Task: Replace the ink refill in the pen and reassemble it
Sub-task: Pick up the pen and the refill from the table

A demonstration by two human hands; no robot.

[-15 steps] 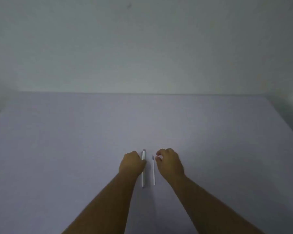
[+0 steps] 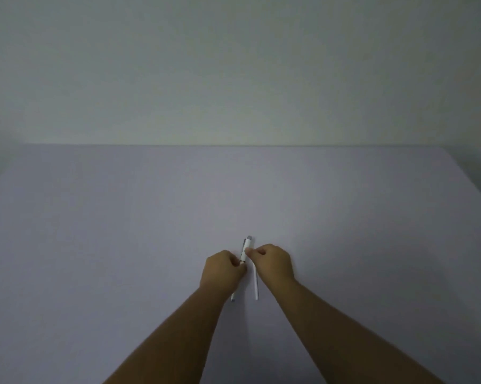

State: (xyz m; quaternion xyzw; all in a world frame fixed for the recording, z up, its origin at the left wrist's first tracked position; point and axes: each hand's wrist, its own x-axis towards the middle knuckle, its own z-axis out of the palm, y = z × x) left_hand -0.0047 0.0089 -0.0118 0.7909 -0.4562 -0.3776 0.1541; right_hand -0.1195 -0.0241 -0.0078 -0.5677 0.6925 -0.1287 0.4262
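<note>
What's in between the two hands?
In the head view, the white pen sits between the left hand and right hand, both pinching it. The thin refill lies there too.

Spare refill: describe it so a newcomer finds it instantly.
On the lavender table, look between the two hands. The spare refill is the thin plain white stick beside the right hand. Unlike the thicker pen pinched by both hands, it has no clip.
</note>
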